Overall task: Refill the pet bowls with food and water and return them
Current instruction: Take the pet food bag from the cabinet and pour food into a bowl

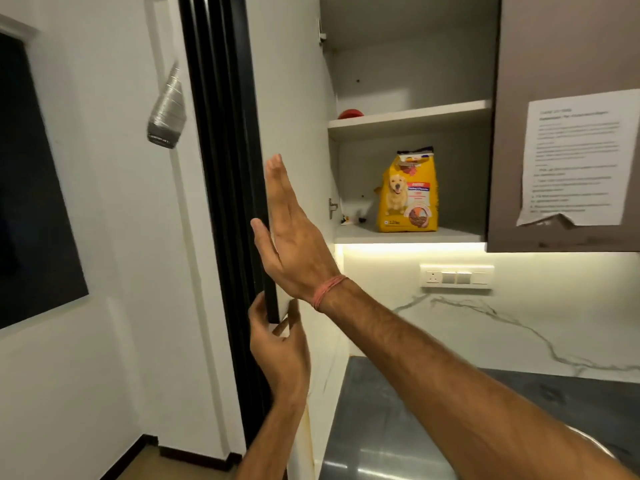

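Right forearm crosses the lower frame nearest the lens, a red thread around the wrist. Left hand (277, 351) sits low on the bottom corner of the open cupboard door (294, 98), grip pinching the door's dark edge between thumb and fingers. Right hand (294, 237) is above it, palm flat against the door's inner face, grip spread, fingers straight and holding nothing.

Step in hand, as I judge it: getting the door fully out of the way to reach the food. Best done by steadying the door at its edge with the left hand, so the right is free to reach in.

Cupboard, left to right: upper shelf carries one small red object (350, 114), too hidden by the shelf lip to identify. Lower shelf (353, 233) carries a yellow dog food bag (408, 195), upright, top folded or crumpled over; contents not visible. Small dark bits lie just left of it. A printed sheet (578, 157) hangs on the shut door to the right.

Dark bench (398, 427) below. No pet bowls identifiable in view.
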`<state>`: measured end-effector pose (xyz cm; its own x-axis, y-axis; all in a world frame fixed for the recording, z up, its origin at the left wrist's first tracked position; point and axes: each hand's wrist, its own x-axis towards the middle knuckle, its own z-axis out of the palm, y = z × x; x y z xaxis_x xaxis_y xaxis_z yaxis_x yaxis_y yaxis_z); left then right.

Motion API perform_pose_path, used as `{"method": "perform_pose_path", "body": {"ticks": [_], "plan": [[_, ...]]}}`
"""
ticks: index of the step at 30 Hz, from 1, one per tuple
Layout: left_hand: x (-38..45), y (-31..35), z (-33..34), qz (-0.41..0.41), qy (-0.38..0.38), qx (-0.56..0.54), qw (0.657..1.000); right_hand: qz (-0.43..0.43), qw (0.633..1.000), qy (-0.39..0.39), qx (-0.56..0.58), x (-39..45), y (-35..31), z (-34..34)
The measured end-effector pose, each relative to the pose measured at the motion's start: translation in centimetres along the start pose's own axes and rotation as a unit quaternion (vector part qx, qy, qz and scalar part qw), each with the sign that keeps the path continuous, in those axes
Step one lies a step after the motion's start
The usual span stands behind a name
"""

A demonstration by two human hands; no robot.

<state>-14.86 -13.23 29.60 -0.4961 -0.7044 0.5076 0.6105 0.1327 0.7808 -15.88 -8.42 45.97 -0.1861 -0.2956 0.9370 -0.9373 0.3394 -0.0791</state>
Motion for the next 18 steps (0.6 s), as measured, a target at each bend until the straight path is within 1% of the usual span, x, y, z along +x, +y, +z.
{"method": "perform_pose_path", "body": {"ticks": [1,3,5,8,13,16,18], "plan": [[-0.6,0.0,0.5,-0.008,0.025,-0.017,1.0,0.008,1.0,-0.004,0.015,-0.5,0.7,-0.7],[-1.6,-0.9,1.9,-0.045,0.062,-0.023,0.997,0.024,1.0,-0.017,0.007,-1.5,2.7,-1.7],[-2.6,-2.4,3.4,-0.089,0.067,0.008,0.994,0.046,0.999,-0.023,-0.014,-2.6,5.2,-2.6],[-4.5,-5.2,6.0,-0.092,0.025,0.085,0.992,0.075,0.995,-0.024,-0.055,-4.3,10.1,-4.0],[-5.5,-7.8,12.7,-0.103,-0.102,0.132,0.981,0.14,0.979,-0.033,-0.145,-7.0,19.2,-8.3],[-4.2,-7.6,18.5,-0.037,-0.15,0.118,0.981,0.181,0.966,-0.034,-0.182,-8.1,25.2,-11.5],[-2.6,-7.2,22.9,0.002,-0.165,0.12,0.979,0.212,0.957,-0.03,-0.196,-8.5,29.1,-13.5]]}}
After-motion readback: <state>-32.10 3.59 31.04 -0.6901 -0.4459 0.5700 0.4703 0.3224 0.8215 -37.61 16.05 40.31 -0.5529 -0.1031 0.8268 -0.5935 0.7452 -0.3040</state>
